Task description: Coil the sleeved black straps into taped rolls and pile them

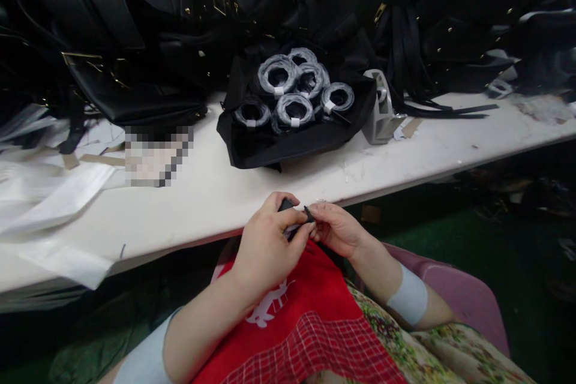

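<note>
Both forearms angle inward over the lap, left hand (265, 240) and right hand (335, 229) meeting fingertip to fingertip, each grip pinched.

Six wrapped coils of black strap (294, 93) counted in the open black bag (252, 144). Just right of that bag, one white tape dispenser (382, 109). Left of the bag, one pile of white sheets (54, 192). Below the bag, two hands, left hand (265, 246) and right hand (337, 229), sharing one small black piece (297, 211).
</note>
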The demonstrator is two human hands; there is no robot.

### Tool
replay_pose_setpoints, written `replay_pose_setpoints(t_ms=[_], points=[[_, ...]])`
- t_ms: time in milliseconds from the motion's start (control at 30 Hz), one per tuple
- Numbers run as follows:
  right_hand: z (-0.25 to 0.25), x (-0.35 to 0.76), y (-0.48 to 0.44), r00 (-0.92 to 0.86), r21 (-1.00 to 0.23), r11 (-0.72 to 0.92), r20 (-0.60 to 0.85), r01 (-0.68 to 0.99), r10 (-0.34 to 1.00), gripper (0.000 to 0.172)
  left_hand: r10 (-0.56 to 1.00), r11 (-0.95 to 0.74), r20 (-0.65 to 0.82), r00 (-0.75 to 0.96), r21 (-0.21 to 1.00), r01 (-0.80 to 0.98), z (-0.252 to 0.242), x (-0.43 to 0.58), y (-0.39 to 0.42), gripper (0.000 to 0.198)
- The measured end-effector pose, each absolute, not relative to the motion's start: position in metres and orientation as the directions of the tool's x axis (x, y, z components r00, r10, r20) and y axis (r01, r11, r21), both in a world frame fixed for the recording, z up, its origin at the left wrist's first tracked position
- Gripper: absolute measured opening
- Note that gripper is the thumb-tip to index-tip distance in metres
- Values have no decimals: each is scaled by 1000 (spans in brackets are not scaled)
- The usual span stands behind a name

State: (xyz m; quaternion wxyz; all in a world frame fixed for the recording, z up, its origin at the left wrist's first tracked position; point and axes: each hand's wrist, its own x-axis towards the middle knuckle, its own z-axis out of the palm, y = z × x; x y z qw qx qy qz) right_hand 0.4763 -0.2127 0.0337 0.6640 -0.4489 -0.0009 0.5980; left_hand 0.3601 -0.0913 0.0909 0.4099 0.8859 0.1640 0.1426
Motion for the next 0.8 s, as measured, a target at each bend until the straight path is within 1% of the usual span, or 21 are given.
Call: replay_pose_setpoints(t_ms=[67,167,233,300,367,433,500,533,567,600,633,667,700,733,800], points=[[36,477,-212,323,-622,-89,-518,-778,792,32,406,-627,113,907,757,186,92,362,-91,7],[38,476,-213,470,-692,25,-463,-722,751,30,395,-634,91,914,747,199,91,367,-89,7],[36,473,-212,581,-747,105,-412,-657,703,29,389,-652,113,914,735,187,90,369,-88,9],[32,470,-210,662,-806,135,-364,-577,655,29,382,-686,160,910,709,163,86,372,-86,13],[29,473,-208,703,-876,89,-317,-475,637,30,363,-729,208,908,670,137,81,375,-84,18],[29,487,-212,720,-943,-2,-255,-333,646,31,336,-778,246,909,617,120,75,378,-80,20],[35,516,-224,788,-991,-95,-135,-97,601,31,326,-818,282,902,562,119,70,379,-74,20],[41,536,-232,847,-985,-163,-42,53,530,31,324,-835,297,898,537,123,68,379,-70,20],[47,561,-242,896,-944,-265,66,199,440,31,326,-847,310,893,515,130,67,379,-66,20],[53,589,-252,930,-859,-407,188,312,317,30,329,-857,322,888,497,137,66,378,-62,20],[58,619,-260,944,-743,-583,261,330,202,30,330,-864,332,884,483,142,65,377,-58,20],[62,649,-267,952,-621,-734,280,277,122,30,332,-870,340,880,472,146,65,376,-55,20],[65,678,-272,958,-583,-778,273,234,83,26,334,-873,344,878,464,150,65,375,-53,20],[66,704,-274,963,-561,-801,258,209,70,23,339,-874,347,874,461,156,65,374,-51,21],[65,745,-272,978,-520,-836,188,175,87,17,358,-867,338,870,467,175,69,372,-52,22]])
